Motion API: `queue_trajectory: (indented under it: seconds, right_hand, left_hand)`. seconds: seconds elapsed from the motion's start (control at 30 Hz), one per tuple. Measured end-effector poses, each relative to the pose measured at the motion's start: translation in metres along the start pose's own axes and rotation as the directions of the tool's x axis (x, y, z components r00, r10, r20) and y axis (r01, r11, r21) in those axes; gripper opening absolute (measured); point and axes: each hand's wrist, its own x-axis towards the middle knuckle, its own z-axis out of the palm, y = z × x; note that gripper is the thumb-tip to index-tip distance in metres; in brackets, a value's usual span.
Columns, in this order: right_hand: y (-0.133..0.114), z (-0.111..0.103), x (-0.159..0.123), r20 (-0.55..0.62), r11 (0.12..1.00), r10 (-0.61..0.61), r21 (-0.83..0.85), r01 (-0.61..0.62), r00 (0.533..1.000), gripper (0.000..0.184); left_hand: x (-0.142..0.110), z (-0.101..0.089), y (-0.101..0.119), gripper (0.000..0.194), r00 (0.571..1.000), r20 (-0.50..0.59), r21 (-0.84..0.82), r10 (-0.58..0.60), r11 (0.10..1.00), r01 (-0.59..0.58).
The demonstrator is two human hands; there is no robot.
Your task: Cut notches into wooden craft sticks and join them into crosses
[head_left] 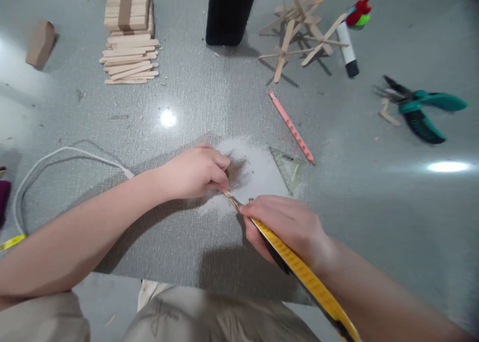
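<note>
A: Left hand (196, 172)?
B: Grip pressed together, pinching a thin wooden piece (229, 195) between the two hands, beside a white patch (258, 170) on the counter (179, 242).
A: Right hand (288, 224)?
B: Grip closed around a yellow tool (303, 272); its narrow end meets the piece. Whether they touch, cannot tell.
A: Surroundings?
B: Clear triangle (290, 170) at the patch's edge, pink pencil (292, 127) just beyond, green-handled pliers (415, 105) right, stacked sticks (130, 57) far left.
</note>
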Motion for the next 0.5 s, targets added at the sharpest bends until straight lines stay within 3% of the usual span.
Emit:
queue_trajectory:
  seconds: [0.17, 0.37, 0.5]
  right_hand:
    - [0.0046, 0.0021, -0.0032, -0.053, 0.999, -0.016, -0.042, 0.014, 0.998, 0.021]
    - [0.0019, -0.0034, -0.002, -0.151, 0.985, -0.12, -0.145, 0.098, 0.981, 0.026]
    - [0.0023, -0.0036, 0.0028, -0.145, 0.983, -0.071, -0.179, 0.044, 0.987, 0.024]
  left_hand:
    - [-0.0016, 0.0017, -0.0034, 0.018, 1.0, 0.001, 0.003, 0.012, 1.0, -0.012]
    - [-0.0022, 0.003, -0.0047, 0.019, 1.0, -0.005, 0.033, 0.014, 0.999, -0.014]
    - [-0.0032, 0.0031, -0.0042, 0.019, 1.0, -0.002, 0.057, 0.031, 0.998, -0.03]
